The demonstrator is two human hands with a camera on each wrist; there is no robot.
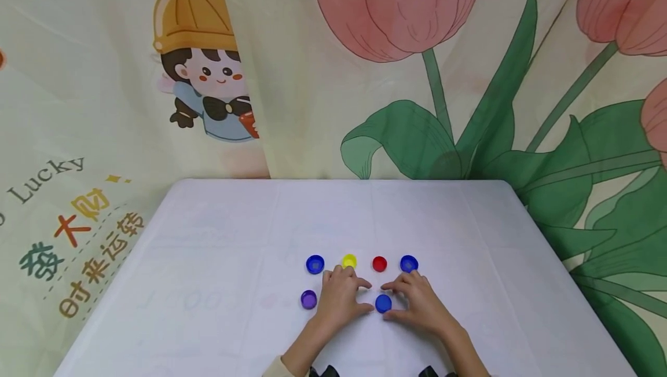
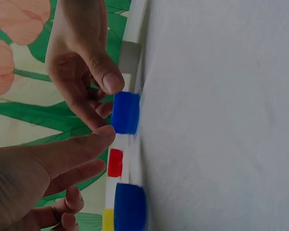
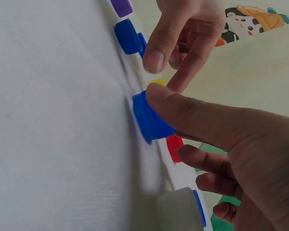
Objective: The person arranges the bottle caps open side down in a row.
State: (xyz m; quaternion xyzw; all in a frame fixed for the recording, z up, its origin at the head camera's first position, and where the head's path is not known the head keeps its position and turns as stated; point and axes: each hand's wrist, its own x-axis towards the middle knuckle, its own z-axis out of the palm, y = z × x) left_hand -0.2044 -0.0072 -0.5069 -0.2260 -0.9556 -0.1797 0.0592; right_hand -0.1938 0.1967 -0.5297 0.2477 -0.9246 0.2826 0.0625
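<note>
Two hands face each other over the front of the table. A round blue cap (image 1: 383, 303) sits between the thumb and forefinger of my right hand (image 1: 419, 302). In the right wrist view the thumb lies over the upper edge of this blue cap (image 3: 151, 120). My left hand (image 1: 339, 299) curves towards it from the left, thumb and forefinger apart with nothing between them. A purple cap (image 1: 308, 299) lies left of the left hand. Another blue cap (image 2: 130, 207), visible in both wrist views, is hidden behind the left hand in the head view.
Behind the hands runs a row: a blue cap (image 1: 315, 264), a yellow cap (image 1: 349, 260) partly covered by left fingers, a red cap (image 1: 380, 264) and a blue cap (image 1: 409, 263). A whitish translucent piece (image 3: 180, 209) stands near the right hand. The white table (image 1: 234, 215) meets a patterned cloth.
</note>
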